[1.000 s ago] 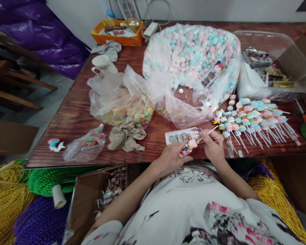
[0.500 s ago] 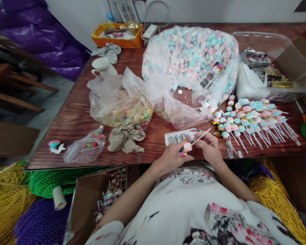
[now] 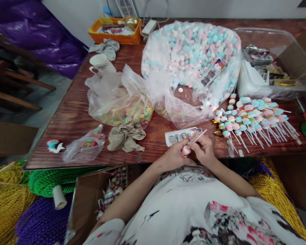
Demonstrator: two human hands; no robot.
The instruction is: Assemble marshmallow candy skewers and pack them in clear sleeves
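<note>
At the table's near edge my left hand [image 3: 172, 156] pinches a pink marshmallow piece [image 3: 186, 149], with other coloured candy partly hidden under its fingers. My right hand [image 3: 203, 148] touches it and grips a thin white stick [image 3: 200, 134] that points up and to the right. A small printed card [image 3: 180, 136] lies just beyond both hands. To the right, several finished marshmallow skewers [image 3: 252, 117] lie in a row. A big clear bag of pink, blue and white marshmallows [image 3: 191, 58] fills the table's middle back.
A clear bag of mixed coloured candy [image 3: 119, 102], a crumpled cloth [image 3: 126, 136] and a small candy bag [image 3: 85, 146] lie to the left. A mug [image 3: 100, 63] and an orange tray [image 3: 116, 30] stand behind. A clear bin [image 3: 270, 68] sits right. A cardboard box [image 3: 97, 200] is below.
Both hands have drawn together and slightly left, toward the table edge. The right hand has closed in on the pink piece, and less of the stick shows above its fingers.
</note>
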